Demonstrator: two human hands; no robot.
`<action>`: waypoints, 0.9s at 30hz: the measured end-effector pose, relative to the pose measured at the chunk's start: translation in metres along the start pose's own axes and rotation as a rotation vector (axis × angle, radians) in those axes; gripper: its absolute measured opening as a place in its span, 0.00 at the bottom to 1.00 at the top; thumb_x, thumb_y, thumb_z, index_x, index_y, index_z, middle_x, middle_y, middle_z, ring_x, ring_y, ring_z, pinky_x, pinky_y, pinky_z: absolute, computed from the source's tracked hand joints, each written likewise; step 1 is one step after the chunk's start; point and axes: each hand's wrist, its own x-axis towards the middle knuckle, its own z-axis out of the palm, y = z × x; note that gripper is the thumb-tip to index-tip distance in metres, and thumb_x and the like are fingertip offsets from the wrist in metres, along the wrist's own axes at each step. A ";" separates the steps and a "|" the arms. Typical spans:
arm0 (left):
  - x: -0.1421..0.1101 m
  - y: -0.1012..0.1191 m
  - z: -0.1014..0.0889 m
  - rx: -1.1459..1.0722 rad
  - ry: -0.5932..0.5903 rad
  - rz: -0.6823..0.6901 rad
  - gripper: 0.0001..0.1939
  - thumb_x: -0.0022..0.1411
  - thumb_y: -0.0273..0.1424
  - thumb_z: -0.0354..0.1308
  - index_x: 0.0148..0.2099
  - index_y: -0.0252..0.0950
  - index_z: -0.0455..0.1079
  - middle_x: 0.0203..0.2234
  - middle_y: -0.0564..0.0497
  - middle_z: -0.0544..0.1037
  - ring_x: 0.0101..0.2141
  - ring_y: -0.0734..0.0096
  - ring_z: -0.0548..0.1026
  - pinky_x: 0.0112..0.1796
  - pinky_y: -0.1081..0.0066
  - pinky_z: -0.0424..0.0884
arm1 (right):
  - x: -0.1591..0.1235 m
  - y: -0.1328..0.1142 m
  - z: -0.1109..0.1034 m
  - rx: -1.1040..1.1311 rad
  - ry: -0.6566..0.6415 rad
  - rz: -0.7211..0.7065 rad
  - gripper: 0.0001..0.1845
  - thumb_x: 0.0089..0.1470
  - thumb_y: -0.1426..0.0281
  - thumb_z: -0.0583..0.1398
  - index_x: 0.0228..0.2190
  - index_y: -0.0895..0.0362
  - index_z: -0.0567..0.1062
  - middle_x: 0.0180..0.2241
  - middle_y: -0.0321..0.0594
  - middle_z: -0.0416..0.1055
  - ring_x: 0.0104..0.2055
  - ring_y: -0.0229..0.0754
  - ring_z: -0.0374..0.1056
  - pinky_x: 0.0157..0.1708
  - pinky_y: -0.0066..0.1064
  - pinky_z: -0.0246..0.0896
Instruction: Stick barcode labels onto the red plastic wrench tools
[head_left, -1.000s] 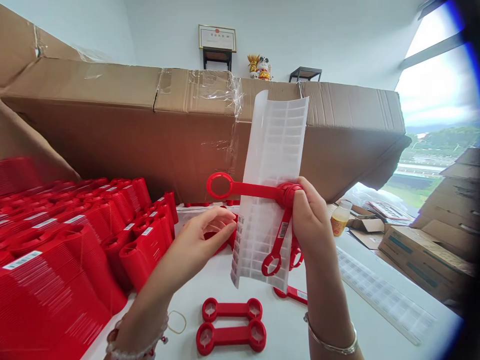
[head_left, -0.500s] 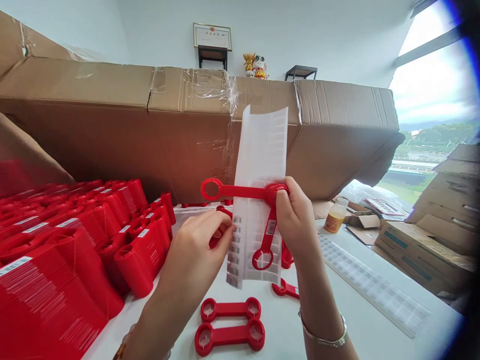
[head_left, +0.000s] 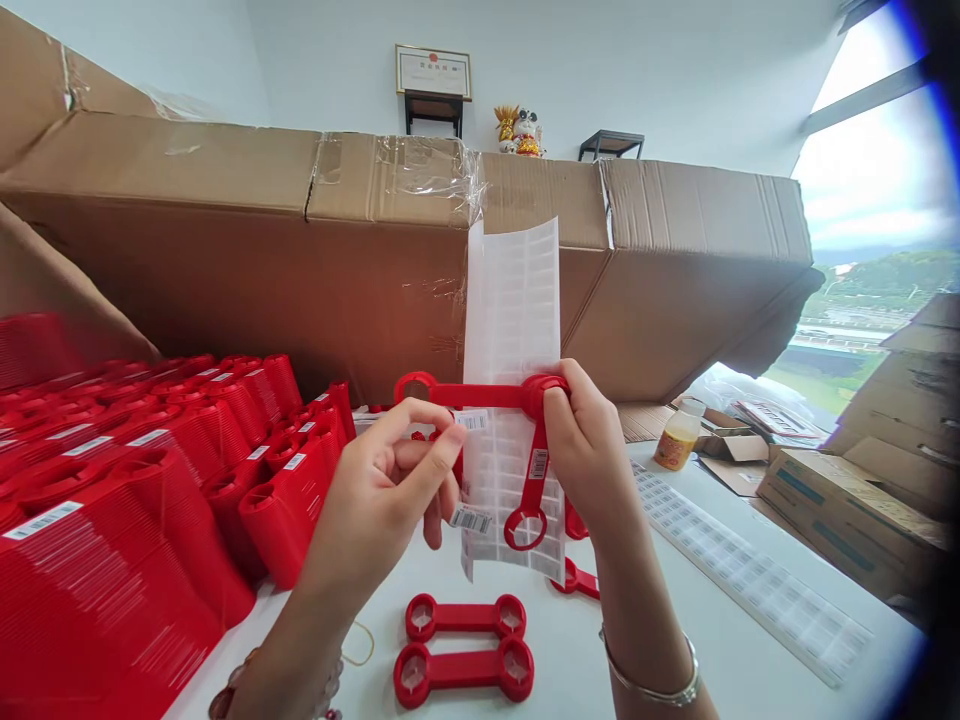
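Barcode sticker (head_left: pixel 471 421) has just been lifted off the label sheet (head_left: pixel 512 320), pinched by the left hand (head_left: pixel 379 490), while the red wrench (head_left: pixel 491 396) and sheet are gripped tight in the right hand (head_left: pixel 589 450).

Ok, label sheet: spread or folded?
Spread: the white label sheet stands upright in one unfolded length, behind the red plastic bar that the right hand holds.

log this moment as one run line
left hand: at barcode sticker | right hand: holding red wrench against label sheet
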 end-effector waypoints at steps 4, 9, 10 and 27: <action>0.002 0.001 0.002 0.010 0.143 -0.004 0.06 0.69 0.36 0.59 0.38 0.41 0.70 0.11 0.62 0.69 0.13 0.79 0.62 0.16 0.81 0.62 | -0.008 -0.012 0.000 0.058 -0.063 -0.003 0.14 0.67 0.74 0.50 0.27 0.52 0.59 0.24 0.30 0.58 0.25 0.36 0.51 0.22 0.28 0.48; 0.001 0.001 0.001 0.028 0.113 0.026 0.08 0.68 0.39 0.62 0.38 0.41 0.71 0.11 0.62 0.69 0.13 0.79 0.62 0.18 0.79 0.63 | -0.013 -0.025 -0.005 0.082 -0.120 0.070 0.13 0.66 0.74 0.50 0.28 0.52 0.60 0.24 0.29 0.58 0.24 0.35 0.52 0.22 0.28 0.49; 0.000 0.002 0.002 0.032 0.130 0.033 0.08 0.68 0.38 0.61 0.38 0.41 0.71 0.11 0.62 0.68 0.14 0.79 0.62 0.18 0.79 0.63 | -0.014 -0.026 -0.005 0.089 -0.121 0.076 0.13 0.66 0.74 0.50 0.28 0.52 0.60 0.24 0.29 0.58 0.24 0.35 0.52 0.21 0.28 0.49; -0.005 0.007 0.005 0.043 0.194 0.043 0.06 0.67 0.34 0.61 0.36 0.41 0.71 0.11 0.62 0.64 0.14 0.79 0.60 0.19 0.80 0.61 | -0.016 -0.029 -0.008 0.098 -0.114 0.062 0.12 0.66 0.75 0.50 0.29 0.52 0.63 0.26 0.31 0.60 0.26 0.36 0.53 0.22 0.28 0.50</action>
